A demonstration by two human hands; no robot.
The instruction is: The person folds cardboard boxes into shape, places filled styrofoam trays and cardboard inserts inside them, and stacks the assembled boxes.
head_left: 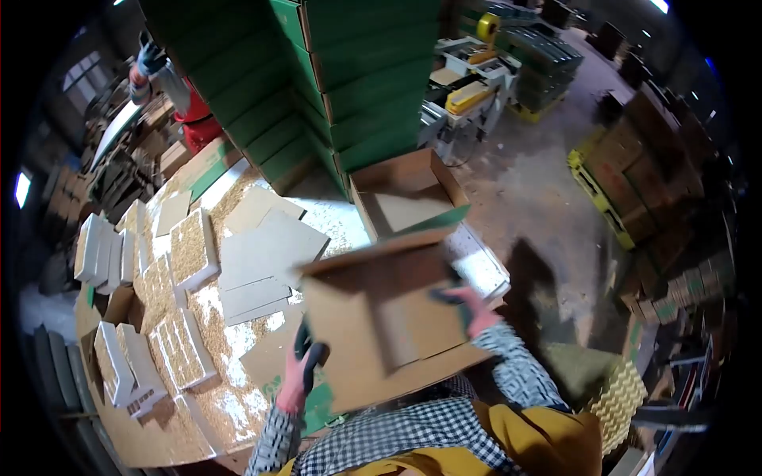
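Observation:
An open brown cardboard box (347,341) is held up in front of my body, tilted so that its inside faces me; part of it is smeared by motion. My left hand (295,374), in a pink glove with dark fingertips, grips the box's left side, with the thumb over the cardboard. On the opposite side my right hand (476,311), gloved the same way, is closed on the box, its dark thumb reaching inward. Just beyond it lies a second open cardboard box (409,202) with a green outer side.
Tall stacks of green boxes (373,79) rise ahead. On the table, flat grey cardboard sheets (262,250) lie beside white trays (181,349) with tan granular contents. A co-worker in red (194,119) stands at the far left. A yellow-edged machine (468,95) and loaded pallets (651,174) stand beyond.

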